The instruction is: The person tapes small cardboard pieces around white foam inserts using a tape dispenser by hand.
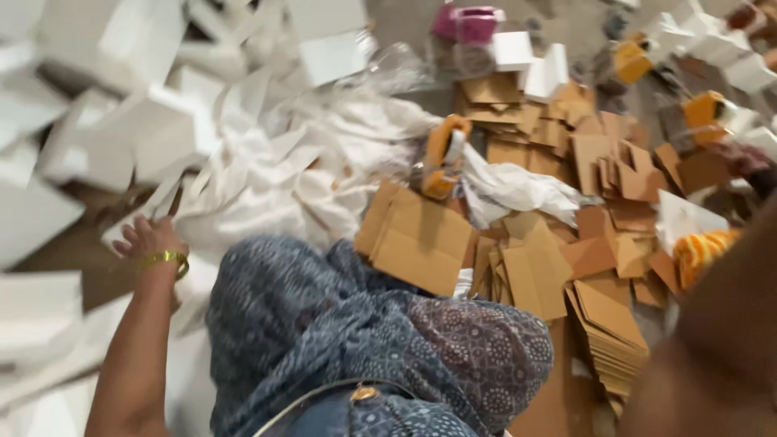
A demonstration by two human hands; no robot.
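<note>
My left hand (147, 239), with a gold bangle (166, 260) on the wrist, reaches out to the left. Its fingers are spread on a heap of flat white card sheets (243, 186), gripping nothing that I can see. A blurred brown forearm (712, 340), my right, fills the lower right corner; its hand is out of frame. Blue patterned cloth (364, 340) covers my lap at the bottom centre. Just beyond it lies a folded brown cardboard piece (417, 239), with an orange tape dispenser (443, 154) behind that.
Folded white boxes (121, 137) pile up at the left and top. Brown cardboard blanks (607, 324) lie stacked and scattered to the right. Crumpled clear plastic (518, 190) sits in the middle. A pink object (469, 23) and more orange dispensers (704, 109) lie at the far side.
</note>
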